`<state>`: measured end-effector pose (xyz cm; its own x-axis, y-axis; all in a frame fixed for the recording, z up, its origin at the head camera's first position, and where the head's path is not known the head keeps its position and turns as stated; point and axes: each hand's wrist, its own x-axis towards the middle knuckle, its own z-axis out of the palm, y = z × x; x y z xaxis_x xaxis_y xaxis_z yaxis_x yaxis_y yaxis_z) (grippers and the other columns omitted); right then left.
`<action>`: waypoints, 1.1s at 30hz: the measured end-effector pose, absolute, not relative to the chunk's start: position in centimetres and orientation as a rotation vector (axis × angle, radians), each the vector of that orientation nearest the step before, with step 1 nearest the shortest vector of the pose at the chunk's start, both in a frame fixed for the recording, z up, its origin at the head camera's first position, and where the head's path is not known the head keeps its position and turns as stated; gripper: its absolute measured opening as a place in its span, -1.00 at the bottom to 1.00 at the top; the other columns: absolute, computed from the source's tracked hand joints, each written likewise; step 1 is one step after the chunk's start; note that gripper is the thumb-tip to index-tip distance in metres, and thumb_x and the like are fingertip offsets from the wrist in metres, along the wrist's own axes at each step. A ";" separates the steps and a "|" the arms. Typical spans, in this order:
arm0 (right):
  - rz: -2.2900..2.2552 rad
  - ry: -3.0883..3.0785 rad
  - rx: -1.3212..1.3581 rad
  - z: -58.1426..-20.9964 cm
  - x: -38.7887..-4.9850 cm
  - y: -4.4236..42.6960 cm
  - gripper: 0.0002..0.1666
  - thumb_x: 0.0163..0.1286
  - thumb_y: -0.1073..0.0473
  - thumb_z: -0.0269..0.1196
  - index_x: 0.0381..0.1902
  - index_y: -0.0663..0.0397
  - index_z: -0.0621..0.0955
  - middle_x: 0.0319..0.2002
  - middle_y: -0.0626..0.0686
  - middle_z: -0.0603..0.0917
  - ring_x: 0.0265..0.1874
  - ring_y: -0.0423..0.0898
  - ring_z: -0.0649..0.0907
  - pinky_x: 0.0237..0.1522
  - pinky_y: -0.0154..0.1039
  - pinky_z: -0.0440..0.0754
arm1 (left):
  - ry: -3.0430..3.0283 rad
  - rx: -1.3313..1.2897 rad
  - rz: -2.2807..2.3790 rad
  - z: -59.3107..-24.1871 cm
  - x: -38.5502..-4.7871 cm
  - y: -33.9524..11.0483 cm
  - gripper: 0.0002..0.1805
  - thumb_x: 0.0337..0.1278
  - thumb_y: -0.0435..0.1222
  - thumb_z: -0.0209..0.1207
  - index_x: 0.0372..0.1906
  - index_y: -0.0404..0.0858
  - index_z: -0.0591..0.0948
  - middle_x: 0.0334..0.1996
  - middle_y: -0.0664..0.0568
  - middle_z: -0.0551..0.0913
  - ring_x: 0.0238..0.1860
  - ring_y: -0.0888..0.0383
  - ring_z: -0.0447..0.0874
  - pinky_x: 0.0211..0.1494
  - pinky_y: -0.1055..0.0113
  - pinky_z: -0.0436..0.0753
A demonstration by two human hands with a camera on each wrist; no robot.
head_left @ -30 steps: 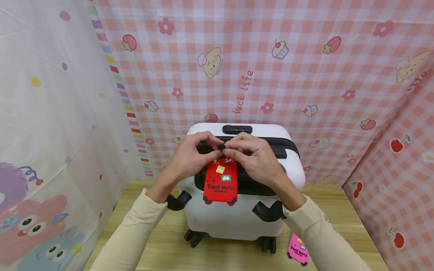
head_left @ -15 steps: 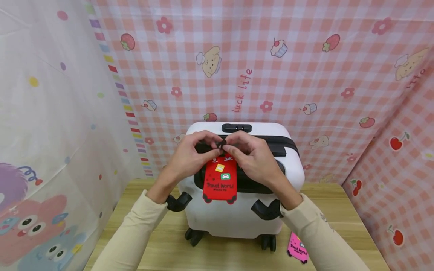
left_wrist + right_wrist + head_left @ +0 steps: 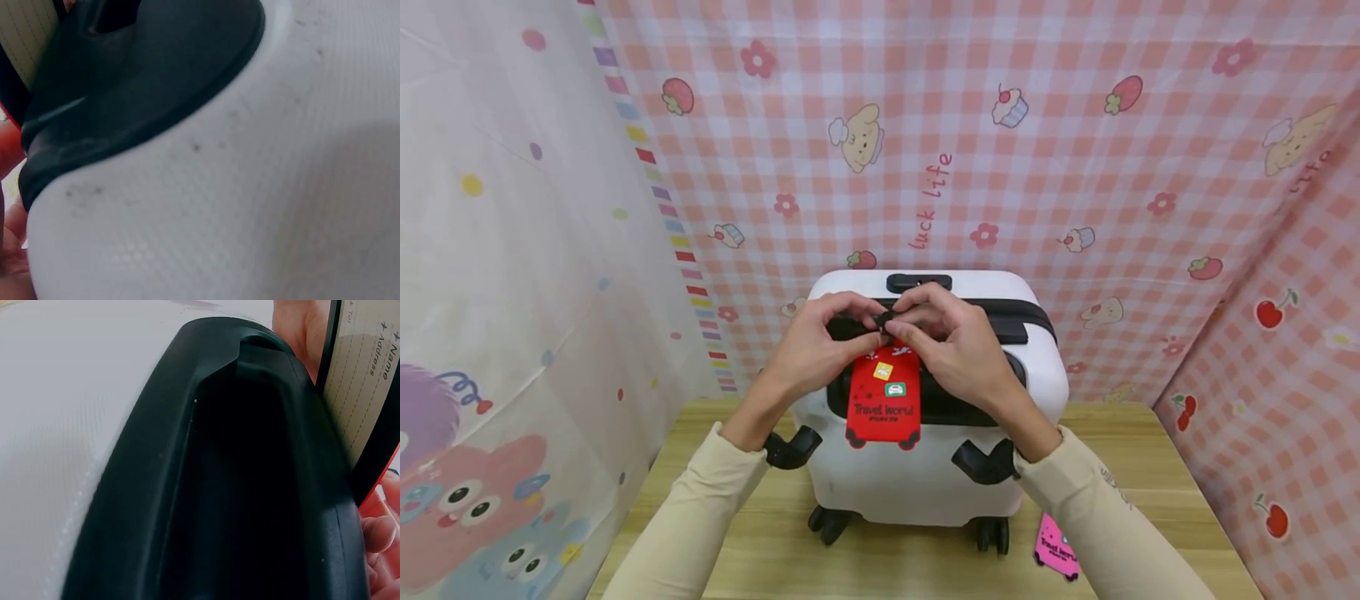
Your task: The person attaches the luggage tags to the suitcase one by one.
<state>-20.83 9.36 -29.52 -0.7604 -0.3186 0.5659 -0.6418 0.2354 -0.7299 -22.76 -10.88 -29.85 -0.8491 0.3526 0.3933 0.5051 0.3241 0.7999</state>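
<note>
A red luggage tag [image 3: 883,408], printed "Travel World", hangs in front of the black top recess of a white suitcase [image 3: 917,483]. My left hand [image 3: 820,346] pinches the tag's short black strap [image 3: 885,320] between thumb and fingers from the left. From the right, my right hand [image 3: 962,350] pinches the same strap. Whether the strap is fastened cannot be made out, since fingertips cover much of it. The right wrist view shows the tag's back, a name and address card [image 3: 362,375], beside the suitcase's black handle recess [image 3: 244,487].
A pink luggage tag [image 3: 1056,546] lies on the wooden table [image 3: 760,550], partly behind the right sleeve. The suitcase stands on black wheels [image 3: 992,533]. Patterned cloths [image 3: 1037,183] hang behind and at both sides. A black combination lock [image 3: 917,283] sits on the suitcase's far side.
The fingers of both hands have shifted slightly around the strap, the right fingertips most. The whole view has drifted a little. The red tag still hangs in the same place.
</note>
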 end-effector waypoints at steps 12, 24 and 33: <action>1.516 -2.197 0.876 -29.6 -20.8 9.4 -0.77 0.32 0.28 0.35 -0.10 0.15 0.59 -0.34 0.00 0.77 -0.54 -0.13 0.61 -0.50 -0.33 0.47 | -2.421 -0.841 -1.546 -29.7 -22.8 -11.2 -0.74 0.11 -0.36 0.36 -0.07 -0.16 0.70 -0.26 0.02 0.65 -0.08 0.10 0.52 0.12 0.12 0.51; 1.498 -2.273 0.804 -29.3 -20.6 9.4 -0.69 0.29 0.25 0.38 -0.04 0.13 0.58 -0.46 -0.02 0.73 -0.68 -0.11 0.53 -0.59 -0.30 0.48 | -2.443 -0.896 -1.584 -29.7 -22.9 -11.5 -0.70 0.11 -0.40 0.31 -0.02 -0.18 0.68 -0.16 -0.02 0.64 -0.06 0.06 0.56 0.08 0.11 0.61; 1.466 -2.422 0.683 -29.0 -20.6 9.1 -0.65 0.28 0.19 0.40 0.02 0.09 0.63 -0.45 -0.06 0.72 -0.67 -0.10 0.56 -0.58 -0.27 0.53 | -2.441 -0.898 -1.567 -29.8 -22.9 -11.7 -0.71 0.13 -0.41 0.28 -0.01 -0.23 0.67 -0.10 -0.01 0.68 0.06 0.09 0.52 0.37 0.04 0.33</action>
